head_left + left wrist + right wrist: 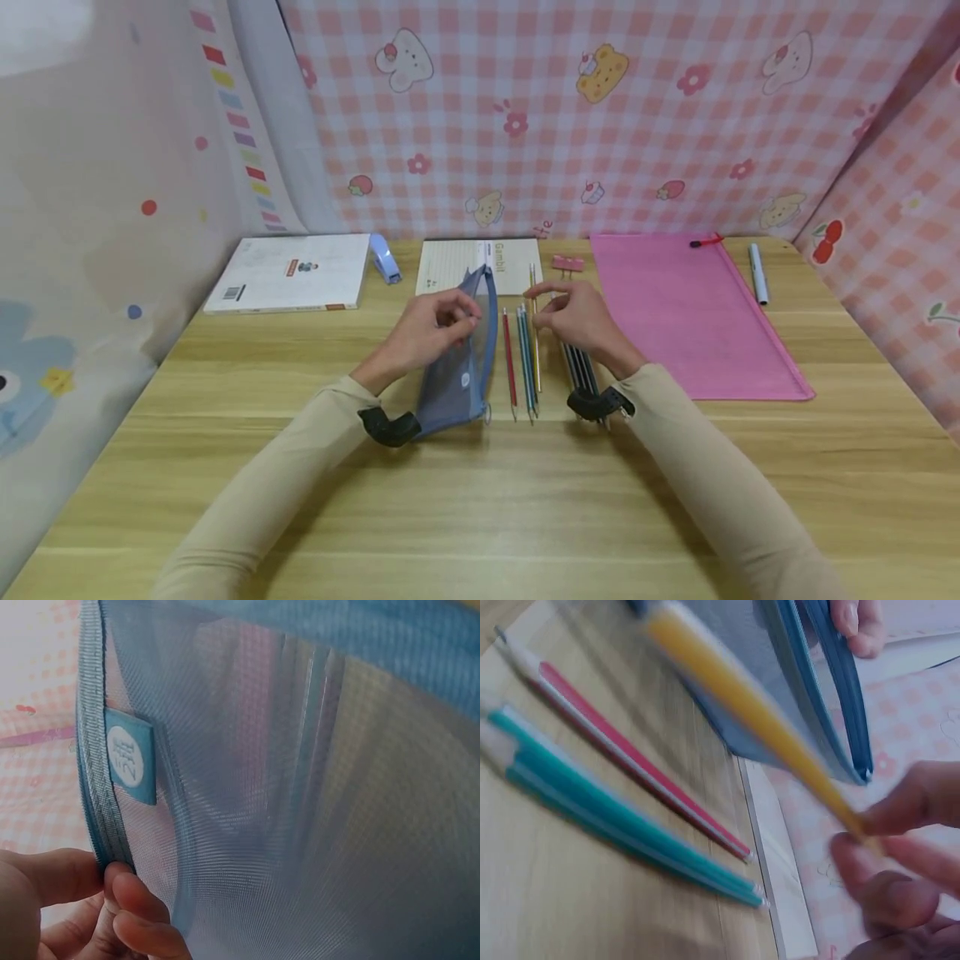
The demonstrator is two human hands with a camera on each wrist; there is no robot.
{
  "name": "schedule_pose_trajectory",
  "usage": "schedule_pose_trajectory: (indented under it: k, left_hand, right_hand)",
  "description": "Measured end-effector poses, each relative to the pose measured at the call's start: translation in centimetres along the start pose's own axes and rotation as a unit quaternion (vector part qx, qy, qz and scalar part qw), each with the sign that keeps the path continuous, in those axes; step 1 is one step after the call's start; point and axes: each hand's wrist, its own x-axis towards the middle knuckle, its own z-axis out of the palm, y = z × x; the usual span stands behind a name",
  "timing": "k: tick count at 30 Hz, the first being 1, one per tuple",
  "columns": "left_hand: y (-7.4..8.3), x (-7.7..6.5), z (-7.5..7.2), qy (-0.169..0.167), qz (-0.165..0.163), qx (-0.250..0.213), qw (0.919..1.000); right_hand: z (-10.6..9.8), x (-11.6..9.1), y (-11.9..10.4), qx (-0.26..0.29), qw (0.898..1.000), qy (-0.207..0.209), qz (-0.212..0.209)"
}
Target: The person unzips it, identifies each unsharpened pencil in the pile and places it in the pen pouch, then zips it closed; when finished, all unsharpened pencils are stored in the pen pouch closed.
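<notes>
My left hand pinches the zipper edge of a blue mesh zip pouch, holding it tilted up with its mouth parted. A small blue label shows beside the zipper in the left wrist view. Between thumb and fingers, my right hand pinches a yellow pencil near its end; its other end slants toward the pouch. On the table between the hands lie a red pencil and several teal pencils. Several black pencils lie under my right wrist, partly hidden by it.
Along the back are a white book, a lavender stapler, a lined notepad and a pink binder clip. A pink mesh bag lies flat at right, beside a light blue marker. Patterned cloth walls surround the table.
</notes>
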Motion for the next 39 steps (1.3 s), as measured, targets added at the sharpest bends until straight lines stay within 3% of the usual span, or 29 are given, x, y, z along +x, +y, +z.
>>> schedule_pose_trajectory:
  k: [5, 10, 13, 16, 19, 24, 28, 35, 39]
  left_hand:
    - [0.0, 0.0, 0.3, 0.003, 0.014, -0.003, 0.9999]
    - [-0.2, 0.0, 0.6, 0.003, 0.024, -0.004, 0.9997]
    - [-0.2, 0.0, 0.7, 0.005, 0.03, -0.004, 0.9995]
    - [-0.2, -0.1, 0.7, 0.013, 0.034, -0.006, 0.9993]
    - [-0.2, 0.0, 0.7, 0.025, 0.036, -0.01, 0.999]
    - [-0.1, 0.1, 0.6, 0.041, 0.039, -0.016, 0.9983]
    - [-0.1, 0.0, 0.5, 0.047, 0.04, -0.014, 0.998]
    - [-0.2, 0.0, 0.6, 0.052, 0.045, -0.018, 0.9975]
    - [-0.2, -0.1, 0.7, 0.048, 0.038, -0.025, 0.9978]
  right_hand:
    - [0.8, 0.5, -0.6, 0.079, 0.993, 0.076, -0.045]
    - [1.7, 1.2, -1.3, 0.171, 0.971, 0.156, -0.065]
    - [2.2, 1.5, -2.0, 0.176, 0.958, 0.209, -0.088]
    - [2.8, 1.3, -2.5, 0.152, 0.953, 0.237, -0.11]
    - [3.4, 0.6, -2.9, 0.132, 0.959, 0.223, -0.115]
    - [4.5, -0.9, -3.4, 0.097, 0.975, 0.169, -0.11]
    - [5.1, -1.8, -3.8, 0.067, 0.982, 0.126, -0.125]
    - [5.5, -2.4, -4.6, -0.025, 0.988, 0.061, -0.142]
    - [5.5, -2.4, -4.7, -0.088, 0.986, 0.035, -0.138]
